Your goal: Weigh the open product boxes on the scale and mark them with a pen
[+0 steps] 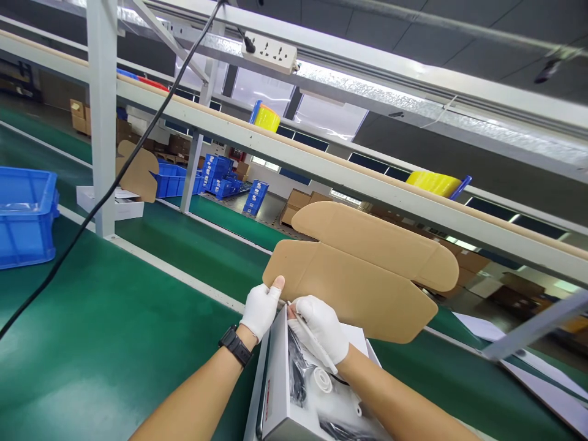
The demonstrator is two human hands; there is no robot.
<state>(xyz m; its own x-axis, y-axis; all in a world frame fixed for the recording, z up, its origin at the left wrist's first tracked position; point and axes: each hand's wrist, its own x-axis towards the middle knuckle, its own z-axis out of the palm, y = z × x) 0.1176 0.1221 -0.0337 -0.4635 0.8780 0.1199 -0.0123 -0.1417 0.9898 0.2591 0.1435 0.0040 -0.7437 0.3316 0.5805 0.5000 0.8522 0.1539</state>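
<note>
A white cardboard box (277, 373) stands before me with its brown-lined lid (353, 285) raised. My left hand (261, 309), in a white glove with bare fingertips, grips the lid's lower left corner, the thumb lying on the brown side. My right hand (319, 327), gloved too, is closed on a thin white flat item (315, 343) at the box's far left inner corner. Whether that item is a booklet or a card I cannot tell. Inside the box are a white rolled piece (322, 380), a bagged black cable (297, 373) and clear plastic bags.
A green work surface (138, 331) runs below a metal frame post (101, 122). On the left stand a blue bin (27, 214) and another open box (128, 205). A black cable (114, 184) hangs across the left side from a power strip (270, 52). White sheets (546, 392) lie at right.
</note>
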